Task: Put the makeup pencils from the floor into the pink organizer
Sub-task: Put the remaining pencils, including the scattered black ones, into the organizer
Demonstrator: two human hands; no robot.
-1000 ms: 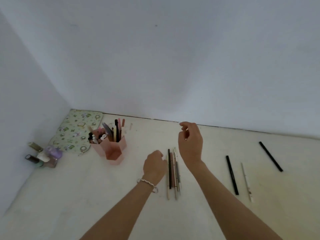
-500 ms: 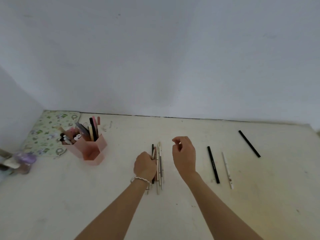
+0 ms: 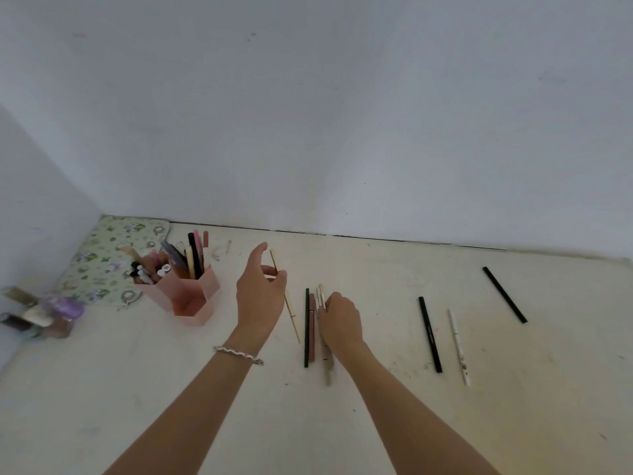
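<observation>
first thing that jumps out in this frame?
The left hand, lifted and pinching a thin beige pencil, right of the pink organizer already stuffed with pencils. Next, the right hand resting on a bunch of pencils on the floor, with three loose pencils further right.

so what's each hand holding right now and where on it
The left hand pinches a thin beige pencil near its upper end. The right hand rests on the pencil bundle on the floor; a grip cannot be told.

Left hand (image 3: 259, 296) pinching, right hand (image 3: 342, 323) lowered
</observation>
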